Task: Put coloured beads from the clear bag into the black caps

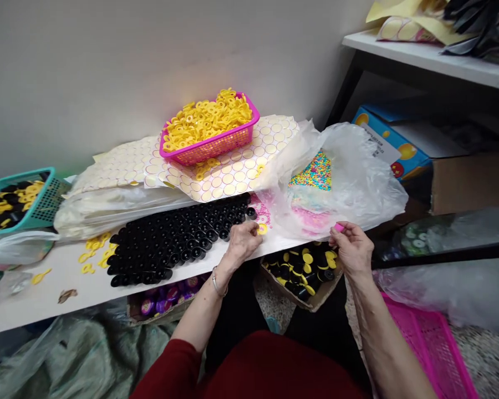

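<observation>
My left hand (244, 242) is closed at the table's front edge, its fingertips beside a yellow ring-shaped piece (263, 228). What those fingers hold, if anything, is hidden. Just behind them stands a single black cup (251, 213), at the right end of tightly packed rows of small black cups (162, 238). My right hand (352, 246) pinches a small bright pink piece (339, 228), its exact kind unclear, in front of a clear plastic bag (366, 172). Multicoloured beads (316, 173) and pink beads (310, 219) show in the bag; loose pink beads (264, 210) lie left of it.
A pink basket (216, 148) heaped with yellow pieces sits on sticker sheets (270, 141). At left is a teal basket (45, 206). Below the table edge are a carton of black-and-yellow pieces (316, 302) and a box of purple items (162, 302). A shelf (424, 58) stands at right.
</observation>
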Demonstrator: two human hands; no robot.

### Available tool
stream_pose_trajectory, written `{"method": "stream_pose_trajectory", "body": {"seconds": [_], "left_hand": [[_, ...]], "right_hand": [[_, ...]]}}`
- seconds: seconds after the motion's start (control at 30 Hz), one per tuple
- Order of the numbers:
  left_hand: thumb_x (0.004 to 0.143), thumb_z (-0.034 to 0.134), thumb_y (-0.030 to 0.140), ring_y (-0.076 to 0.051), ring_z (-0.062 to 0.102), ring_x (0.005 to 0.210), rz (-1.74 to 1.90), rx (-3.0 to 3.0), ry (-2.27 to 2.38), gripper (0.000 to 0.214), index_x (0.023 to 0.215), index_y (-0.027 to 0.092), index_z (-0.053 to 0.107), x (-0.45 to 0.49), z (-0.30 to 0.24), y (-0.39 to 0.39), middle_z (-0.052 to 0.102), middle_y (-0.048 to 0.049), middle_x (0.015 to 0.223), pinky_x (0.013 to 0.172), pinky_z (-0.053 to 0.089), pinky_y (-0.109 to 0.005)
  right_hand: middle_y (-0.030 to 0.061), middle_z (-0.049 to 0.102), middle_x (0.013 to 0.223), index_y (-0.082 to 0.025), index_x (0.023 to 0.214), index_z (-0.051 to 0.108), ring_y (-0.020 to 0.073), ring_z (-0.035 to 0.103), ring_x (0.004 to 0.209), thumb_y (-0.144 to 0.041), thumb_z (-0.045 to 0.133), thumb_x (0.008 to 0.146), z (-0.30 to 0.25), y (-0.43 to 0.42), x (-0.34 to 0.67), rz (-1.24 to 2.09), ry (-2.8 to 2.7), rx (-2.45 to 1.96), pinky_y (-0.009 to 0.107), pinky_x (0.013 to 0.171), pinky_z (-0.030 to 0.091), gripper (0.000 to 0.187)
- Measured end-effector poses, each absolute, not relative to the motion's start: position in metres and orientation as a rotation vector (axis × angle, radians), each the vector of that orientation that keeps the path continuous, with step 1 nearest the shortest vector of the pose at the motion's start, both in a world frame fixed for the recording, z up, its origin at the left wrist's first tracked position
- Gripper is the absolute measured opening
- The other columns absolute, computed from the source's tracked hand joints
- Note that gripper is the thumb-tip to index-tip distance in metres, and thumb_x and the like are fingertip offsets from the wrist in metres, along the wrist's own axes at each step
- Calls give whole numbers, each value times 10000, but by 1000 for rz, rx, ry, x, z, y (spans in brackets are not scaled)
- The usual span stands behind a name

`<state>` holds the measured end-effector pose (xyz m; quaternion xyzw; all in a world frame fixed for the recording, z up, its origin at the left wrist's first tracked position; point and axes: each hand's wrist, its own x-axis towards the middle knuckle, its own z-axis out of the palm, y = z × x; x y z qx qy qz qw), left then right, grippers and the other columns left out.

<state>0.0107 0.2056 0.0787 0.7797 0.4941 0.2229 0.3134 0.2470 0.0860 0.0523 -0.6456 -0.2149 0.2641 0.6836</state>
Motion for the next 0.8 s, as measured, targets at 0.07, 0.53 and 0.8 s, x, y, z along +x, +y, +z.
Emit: {"method": "stream_pose_trajectory", "body": {"seconds": [0.07, 0.53, 0.8], "left_hand": [[640, 561, 144, -103, 502, 560, 400, 2160, 1327, 83, 674, 179, 628, 11, 67, 198, 558, 31, 570, 581, 366, -217], [790, 446, 151, -333, 353, 1292, 480, 2958, 921, 585, 1364, 99, 343, 143, 80, 219, 426, -192, 1349, 941, 395, -446], [791, 457, 109, -236, 508, 1042, 168, 2586, 1076, 240, 982, 123, 601, 152, 60, 228, 613, -103, 950, 867, 449, -341]], "right_hand": [[-49, 556, 660, -178, 858, 558, 72, 496, 450, -388, 754, 579, 55, 85, 253, 595, -519, -1509, 215, 426, 423, 401], [84, 609, 808, -184, 1023, 573, 205, 564, 711, -339, 490, 764, 67, 182, 308, 98, -1212, -2154, 355, 704, 453, 314], [75, 638, 836, -176, 933, 614, 194, 571, 736, -380, 479, 725, 48, 180, 346, 216, -1330, -2079, 305, 691, 439, 321]]}}
